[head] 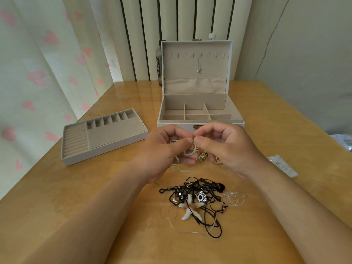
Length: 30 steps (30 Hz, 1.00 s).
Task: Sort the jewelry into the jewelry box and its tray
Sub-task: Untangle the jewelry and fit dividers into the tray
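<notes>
My left hand (167, 149) and my right hand (224, 143) meet above the table, both pinching a thin pale green cord (187, 153) that loops and dangles below them. Small gold pieces (202, 157) lie on the table under my hands, partly hidden. A tangle of black-cord necklaces (198, 199) with tooth pendants and a camera charm lies nearer to me. The open jewelry box (198, 115) stands behind my hands, and one silver necklace (200, 67) hangs in its lid. The beige tray (102, 134) sits at the left with nothing in it.
A dark bottle (159, 63) stands behind the box's left side. A white card with small gold studs (283, 165) lies at the right. A silvery bag (342, 141) shows at the right edge. Curtains hang to the left of the wooden table (76, 197).
</notes>
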Each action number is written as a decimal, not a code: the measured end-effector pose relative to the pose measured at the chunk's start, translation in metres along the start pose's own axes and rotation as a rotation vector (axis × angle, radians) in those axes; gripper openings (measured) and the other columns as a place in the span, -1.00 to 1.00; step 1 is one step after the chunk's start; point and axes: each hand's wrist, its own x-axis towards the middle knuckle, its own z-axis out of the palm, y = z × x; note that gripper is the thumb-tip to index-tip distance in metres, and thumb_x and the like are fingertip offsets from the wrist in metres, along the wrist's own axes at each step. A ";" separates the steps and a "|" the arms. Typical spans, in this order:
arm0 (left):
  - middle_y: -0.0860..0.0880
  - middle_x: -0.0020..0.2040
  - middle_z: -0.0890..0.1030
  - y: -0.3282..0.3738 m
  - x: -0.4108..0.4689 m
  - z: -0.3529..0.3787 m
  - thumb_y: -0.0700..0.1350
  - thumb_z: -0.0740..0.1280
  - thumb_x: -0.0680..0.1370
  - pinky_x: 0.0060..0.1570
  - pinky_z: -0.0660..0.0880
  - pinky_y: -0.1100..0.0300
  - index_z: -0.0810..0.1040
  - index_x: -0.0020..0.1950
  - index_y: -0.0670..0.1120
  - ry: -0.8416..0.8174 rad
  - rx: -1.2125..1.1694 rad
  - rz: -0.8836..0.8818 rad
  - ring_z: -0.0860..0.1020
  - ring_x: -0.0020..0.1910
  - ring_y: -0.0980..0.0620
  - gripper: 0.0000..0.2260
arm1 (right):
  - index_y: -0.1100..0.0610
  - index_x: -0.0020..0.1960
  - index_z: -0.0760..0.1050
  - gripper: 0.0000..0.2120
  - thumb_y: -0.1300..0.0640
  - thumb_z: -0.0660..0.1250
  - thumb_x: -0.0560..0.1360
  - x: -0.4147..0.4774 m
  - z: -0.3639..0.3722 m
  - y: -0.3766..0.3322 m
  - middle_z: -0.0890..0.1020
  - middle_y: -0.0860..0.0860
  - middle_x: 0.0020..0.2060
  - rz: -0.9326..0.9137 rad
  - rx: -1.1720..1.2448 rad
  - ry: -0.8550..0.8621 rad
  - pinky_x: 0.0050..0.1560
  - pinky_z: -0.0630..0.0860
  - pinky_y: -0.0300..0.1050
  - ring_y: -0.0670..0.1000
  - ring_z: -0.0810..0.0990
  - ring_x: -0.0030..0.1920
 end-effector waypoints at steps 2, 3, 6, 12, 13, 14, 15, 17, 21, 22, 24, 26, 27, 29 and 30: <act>-0.16 -0.27 0.61 -0.001 0.000 0.000 -0.34 0.36 0.56 -0.32 0.61 0.12 0.58 -0.01 -0.30 -0.002 0.006 -0.007 0.64 -0.30 -0.11 -0.96 | 0.12 -0.05 0.64 -0.91 0.24 0.49 0.46 0.001 -0.001 0.002 0.67 0.01 -0.25 0.010 -0.023 0.006 -0.39 0.49 -0.12 0.00 0.62 -0.26; -0.15 -0.26 0.62 -0.001 0.000 0.000 -0.34 0.36 0.55 -0.35 0.59 0.14 0.58 -0.02 -0.29 -0.004 0.005 -0.011 0.63 -0.33 -0.10 -0.97 | 0.13 -0.04 0.64 -0.89 0.30 0.47 0.47 0.001 -0.001 0.003 0.67 0.03 -0.24 0.017 -0.020 0.008 -0.38 0.49 -0.12 0.04 0.63 -0.24; -0.12 -0.30 0.61 -0.001 0.000 -0.001 -0.35 0.37 0.55 -0.44 0.47 0.19 0.57 -0.03 -0.28 -0.018 0.020 -0.014 0.54 -0.41 -0.04 -0.97 | 0.19 -0.03 0.62 -0.85 0.39 0.42 0.48 0.002 -0.001 0.002 0.67 0.08 -0.24 0.032 0.013 0.024 -0.39 0.51 -0.13 0.05 0.66 -0.24; -0.15 -0.34 0.46 0.000 0.002 -0.003 -0.38 0.34 0.55 -0.47 0.29 0.23 0.61 -0.08 -0.28 -0.049 0.013 -0.032 0.34 -0.45 0.03 -0.93 | 0.21 -0.05 0.63 -0.86 0.41 0.37 0.50 0.003 0.000 0.002 0.66 0.08 -0.31 0.031 0.011 0.055 -0.31 0.57 -0.14 0.06 0.63 -0.34; -0.16 -0.34 0.47 0.000 0.002 -0.004 -0.38 0.34 0.55 -0.47 0.29 0.23 0.62 -0.08 -0.28 -0.056 0.019 -0.041 0.35 -0.44 0.04 -0.92 | 0.20 -0.06 0.63 -0.85 0.41 0.37 0.50 0.003 0.000 0.001 0.66 0.09 -0.31 0.025 0.006 0.056 -0.31 0.57 -0.14 0.07 0.61 -0.35; -0.17 -0.32 0.49 0.000 0.002 -0.004 -0.37 0.34 0.56 -0.46 0.29 0.24 0.62 -0.07 -0.28 -0.062 0.028 -0.053 0.35 -0.44 0.04 -0.92 | 0.18 -0.07 0.64 -0.84 0.41 0.38 0.50 0.003 -0.001 0.002 0.66 0.09 -0.31 0.017 -0.002 0.056 -0.31 0.57 -0.13 0.07 0.60 -0.36; -0.19 -0.29 0.51 0.001 0.001 -0.004 -0.35 0.33 0.57 -0.46 0.29 0.24 0.62 -0.06 -0.28 -0.068 0.038 -0.070 0.36 -0.43 0.05 -0.92 | 0.16 -0.08 0.64 -0.83 0.40 0.38 0.50 0.003 -0.001 0.001 0.66 0.09 -0.31 0.007 -0.013 0.058 -0.31 0.56 -0.13 0.07 0.59 -0.38; -0.20 -0.24 0.57 0.002 0.001 -0.004 -0.30 0.32 0.59 -0.44 0.28 0.23 0.60 -0.05 -0.26 -0.076 0.054 -0.109 0.35 -0.43 0.05 -0.92 | 0.13 -0.09 0.65 -0.81 0.39 0.38 0.50 0.003 -0.001 0.001 0.64 0.08 -0.31 -0.013 -0.027 0.064 -0.31 0.54 -0.13 0.05 0.57 -0.40; -0.11 -0.25 0.57 0.002 0.001 -0.004 -0.04 0.30 0.63 -0.42 0.23 0.23 0.58 0.05 -0.22 -0.118 0.084 -0.158 0.33 -0.41 0.07 -0.77 | 0.09 -0.06 0.68 -0.81 0.37 0.41 0.50 0.002 -0.002 0.001 0.67 0.12 -0.25 -0.051 -0.040 0.049 -0.29 0.55 -0.08 0.04 0.56 -0.37; -0.10 -0.26 0.55 0.002 0.001 -0.004 0.04 0.29 0.62 -0.41 0.24 0.22 0.58 0.06 -0.20 -0.132 0.094 -0.165 0.33 -0.41 0.07 -0.70 | 0.09 -0.05 0.68 -0.81 0.36 0.42 0.50 0.001 -0.002 0.001 0.68 0.09 -0.24 -0.058 -0.047 0.045 -0.29 0.55 -0.09 0.03 0.57 -0.36; -0.10 -0.29 0.52 0.003 0.000 -0.004 0.15 0.26 0.58 -0.40 0.27 0.21 0.59 0.03 -0.17 -0.167 0.112 -0.166 0.34 -0.40 0.06 -0.62 | 0.10 -0.03 0.68 -0.81 0.36 0.43 0.49 0.001 -0.001 -0.001 0.69 0.03 -0.25 -0.063 -0.045 0.035 -0.30 0.55 -0.13 -0.01 0.58 -0.35; -0.10 -0.32 0.51 0.003 -0.001 -0.004 0.19 0.26 0.56 -0.38 0.32 0.19 0.60 -0.06 -0.12 -0.191 0.130 -0.154 0.37 -0.40 0.04 -0.62 | 0.11 -0.03 0.68 -0.81 0.36 0.43 0.49 0.000 0.000 -0.002 0.68 0.00 -0.29 -0.065 -0.037 0.026 -0.34 0.52 -0.19 -0.08 0.57 -0.36; -0.09 -0.34 0.51 0.003 -0.002 -0.004 0.19 0.26 0.55 -0.37 0.35 0.18 0.63 -0.11 -0.08 -0.195 0.147 -0.143 0.39 -0.40 0.03 -0.65 | 0.10 -0.03 0.68 -0.82 0.35 0.44 0.48 -0.001 0.000 -0.003 0.68 -0.01 -0.31 -0.070 -0.048 0.023 -0.36 0.51 -0.21 -0.11 0.55 -0.38; -0.07 -0.37 0.50 0.002 -0.003 -0.003 0.16 0.27 0.54 -0.35 0.38 0.16 0.65 -0.18 0.03 -0.208 0.193 -0.111 0.41 -0.40 0.03 -0.72 | 0.09 -0.03 0.69 -0.83 0.32 0.45 0.47 -0.001 0.000 -0.003 0.66 -0.03 -0.35 -0.086 -0.082 0.023 -0.37 0.47 -0.27 -0.16 0.51 -0.41; -0.06 -0.38 0.49 0.002 -0.003 -0.003 0.13 0.28 0.55 -0.34 0.39 0.16 0.66 -0.20 0.05 -0.212 0.211 -0.097 0.41 -0.41 0.04 -0.74 | 0.09 -0.03 0.69 -0.83 0.32 0.46 0.47 -0.001 0.000 -0.003 0.65 -0.06 -0.37 -0.089 -0.090 0.024 -0.37 0.44 -0.32 -0.18 0.50 -0.42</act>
